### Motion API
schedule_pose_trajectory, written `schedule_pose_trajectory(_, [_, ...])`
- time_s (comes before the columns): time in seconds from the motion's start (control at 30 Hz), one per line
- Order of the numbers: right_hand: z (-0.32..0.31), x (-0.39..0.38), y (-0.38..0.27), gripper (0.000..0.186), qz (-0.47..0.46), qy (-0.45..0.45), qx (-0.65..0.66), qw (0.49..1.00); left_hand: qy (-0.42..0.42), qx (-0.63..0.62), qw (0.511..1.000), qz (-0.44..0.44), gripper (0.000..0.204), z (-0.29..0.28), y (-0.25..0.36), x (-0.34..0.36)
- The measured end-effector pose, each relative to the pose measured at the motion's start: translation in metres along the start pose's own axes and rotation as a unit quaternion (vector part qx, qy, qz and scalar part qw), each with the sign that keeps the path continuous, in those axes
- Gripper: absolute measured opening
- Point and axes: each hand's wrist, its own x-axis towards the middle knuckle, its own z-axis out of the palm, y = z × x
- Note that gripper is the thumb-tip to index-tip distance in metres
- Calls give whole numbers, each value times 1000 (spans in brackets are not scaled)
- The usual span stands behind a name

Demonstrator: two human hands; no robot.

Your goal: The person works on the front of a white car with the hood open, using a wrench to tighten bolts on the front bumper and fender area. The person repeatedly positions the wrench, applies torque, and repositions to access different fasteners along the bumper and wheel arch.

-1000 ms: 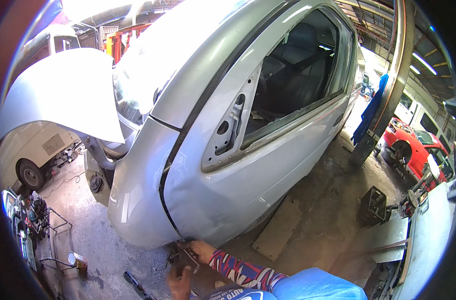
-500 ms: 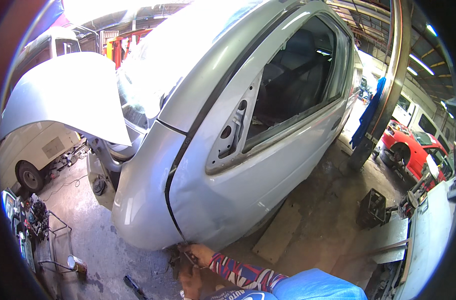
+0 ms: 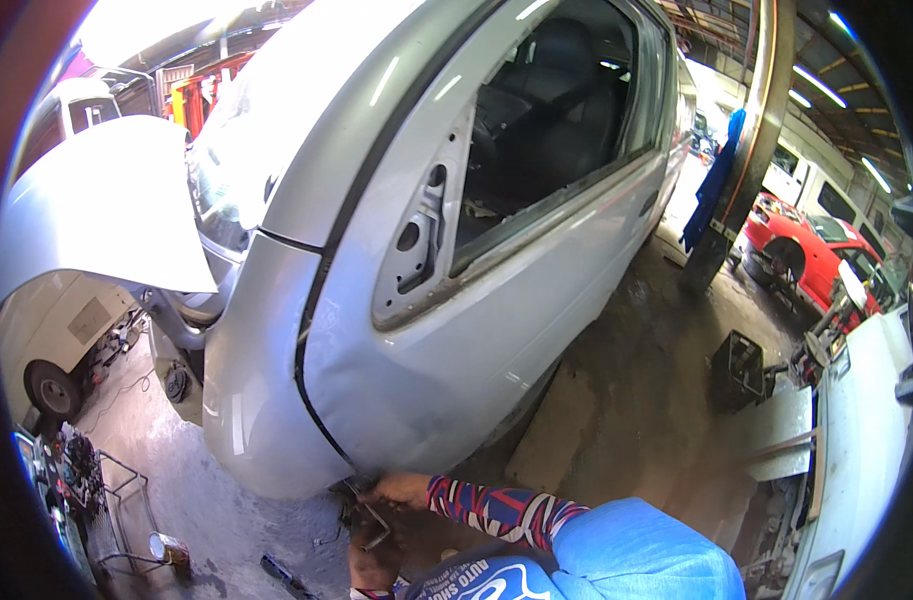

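Note:
At the lower edge of a silver car's front fender [image 3: 262, 400] and door [image 3: 407, 395], my right hand [image 3: 405, 490] is closed, its fingers round the upper part of a thin bent metal rod [image 3: 380, 524]. The rod slants down from the car's underside and hooks back at its lower end. Beneath that end is my left hand [image 3: 375, 568], in shadow and close to the rod; its fingers are too dark to make out. The rod's top is hidden at the panel edge. A dent shows in the lower front of the door.
A raised silver panel [image 3: 107, 200] juts out at the car's front. On the floor at left stand a metal rack [image 3: 127, 510] and a tin can [image 3: 169, 548]. To the right are a post [image 3: 742, 170], a black crate [image 3: 739, 368] and a red car [image 3: 812, 245].
My view has shifted, so the car sits further left in the picture. More of the bent rod shows between my hands, and my left hand is lower, away from my right.

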Motion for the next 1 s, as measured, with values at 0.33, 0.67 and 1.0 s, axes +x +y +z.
schedule_pose_trajectory(0.33, [16,-2,1,21,-65,92,66,991,214,711,604,289,37,78,17,-54])
schedule_pose_trajectory(0.67, [18,1,1,30,-43,133,71,988,212,751,533,329,31,79,-1,-36])
schedule_pose_trajectory(1.0, [-5,-18,-15,36,-29,-67,63,995,-180,-285,937,-94,30,42,-8,-13])
